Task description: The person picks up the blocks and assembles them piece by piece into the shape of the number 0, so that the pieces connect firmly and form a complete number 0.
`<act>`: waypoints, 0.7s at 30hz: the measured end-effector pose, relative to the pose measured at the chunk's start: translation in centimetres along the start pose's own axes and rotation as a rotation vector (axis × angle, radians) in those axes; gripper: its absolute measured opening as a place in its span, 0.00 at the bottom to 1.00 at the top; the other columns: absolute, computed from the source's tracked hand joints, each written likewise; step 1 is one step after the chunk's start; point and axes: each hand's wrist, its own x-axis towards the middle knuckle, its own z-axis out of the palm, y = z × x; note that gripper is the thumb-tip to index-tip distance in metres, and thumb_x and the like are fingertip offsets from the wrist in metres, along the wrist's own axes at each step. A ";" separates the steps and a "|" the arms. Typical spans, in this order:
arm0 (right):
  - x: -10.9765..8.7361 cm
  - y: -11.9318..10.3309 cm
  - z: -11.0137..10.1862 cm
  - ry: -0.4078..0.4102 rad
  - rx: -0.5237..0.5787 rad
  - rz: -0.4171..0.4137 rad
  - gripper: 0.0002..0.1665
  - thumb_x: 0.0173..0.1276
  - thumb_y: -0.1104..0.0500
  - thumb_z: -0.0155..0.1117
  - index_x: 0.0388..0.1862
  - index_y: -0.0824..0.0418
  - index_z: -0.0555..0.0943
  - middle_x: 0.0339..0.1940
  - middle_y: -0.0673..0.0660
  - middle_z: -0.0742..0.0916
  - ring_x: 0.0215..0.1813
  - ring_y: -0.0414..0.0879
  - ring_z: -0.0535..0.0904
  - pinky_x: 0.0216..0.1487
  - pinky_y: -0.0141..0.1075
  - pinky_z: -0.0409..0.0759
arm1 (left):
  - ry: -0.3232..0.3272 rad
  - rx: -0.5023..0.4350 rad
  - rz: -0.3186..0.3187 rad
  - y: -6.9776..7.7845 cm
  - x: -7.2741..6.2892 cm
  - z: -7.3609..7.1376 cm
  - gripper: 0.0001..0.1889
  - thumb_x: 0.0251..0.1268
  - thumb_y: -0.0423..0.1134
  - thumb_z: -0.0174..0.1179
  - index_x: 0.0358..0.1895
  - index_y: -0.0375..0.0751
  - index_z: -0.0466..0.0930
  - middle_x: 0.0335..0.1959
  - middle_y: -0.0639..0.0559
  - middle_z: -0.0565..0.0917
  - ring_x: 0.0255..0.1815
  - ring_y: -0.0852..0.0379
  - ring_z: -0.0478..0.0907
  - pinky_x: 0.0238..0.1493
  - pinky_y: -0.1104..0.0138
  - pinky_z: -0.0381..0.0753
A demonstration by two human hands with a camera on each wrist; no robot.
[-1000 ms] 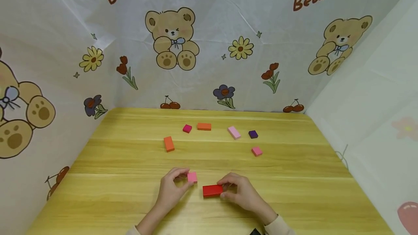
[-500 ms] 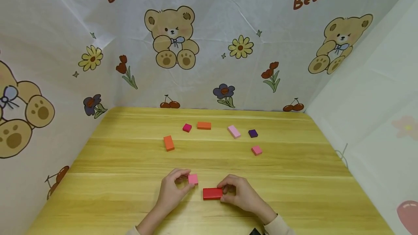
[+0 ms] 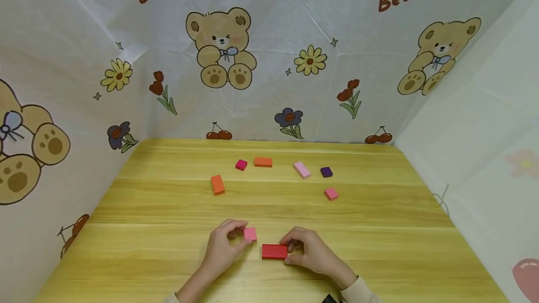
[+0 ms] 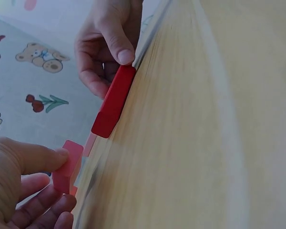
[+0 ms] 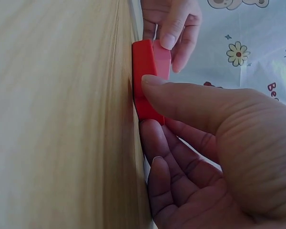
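Note:
My left hand pinches a small square pink block between thumb and fingers. To its right, my right hand holds a longer red block by its right end, thumb on the near side. A narrow gap separates the two blocks in the head view. In the left wrist view the red block lies low against the wooden tabletop, and the pink block stands out between thumb and fingers. The right wrist view has the red block partly covering the pink one.
Farther back on the wooden table lie two orange blocks, a magenta block, a light pink block, a dark purple block and another pink block. A bear-print cloth hangs behind.
Both hands have shifted slightly toward the person with their blocks. The pink block has also moved a little right, and the red block's top now faces up more.

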 end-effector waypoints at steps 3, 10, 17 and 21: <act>0.0 0.0 0.0 -0.003 -0.004 -0.002 0.16 0.56 0.60 0.76 0.45 0.54 0.84 0.38 0.48 0.83 0.39 0.43 0.80 0.42 0.31 0.81 | -0.018 0.026 0.010 -0.1 0.0 0.1 0.19 0.44 0.31 0.76 0.44 0.41 0.86 0.37 0.60 0.84 0.38 0.61 0.80 0.41 0.70 0.82; 0.0 0.1 0.0 -0.006 -0.003 -0.010 0.17 0.56 0.60 0.76 0.45 0.54 0.84 0.39 0.48 0.84 0.39 0.43 0.80 0.42 0.31 0.81 | -0.045 0.059 0.040 -0.3 -0.2 0.3 0.19 0.44 0.30 0.76 0.44 0.39 0.86 0.37 0.60 0.84 0.38 0.62 0.80 0.41 0.70 0.82; 0.0 0.1 0.0 -0.001 0.002 -0.015 0.17 0.56 0.58 0.76 0.45 0.53 0.84 0.39 0.48 0.84 0.39 0.44 0.81 0.42 0.32 0.81 | -0.055 0.081 0.054 -0.1 -0.3 0.4 0.19 0.43 0.30 0.76 0.43 0.39 0.86 0.37 0.59 0.84 0.38 0.63 0.80 0.40 0.71 0.82; 0.1 0.1 0.0 -0.001 0.001 -0.014 0.17 0.56 0.58 0.76 0.45 0.53 0.84 0.39 0.49 0.84 0.39 0.45 0.81 0.42 0.32 0.81 | -0.058 0.093 0.063 -0.2 -0.3 0.5 0.19 0.43 0.31 0.77 0.43 0.39 0.86 0.37 0.58 0.84 0.37 0.63 0.80 0.40 0.71 0.81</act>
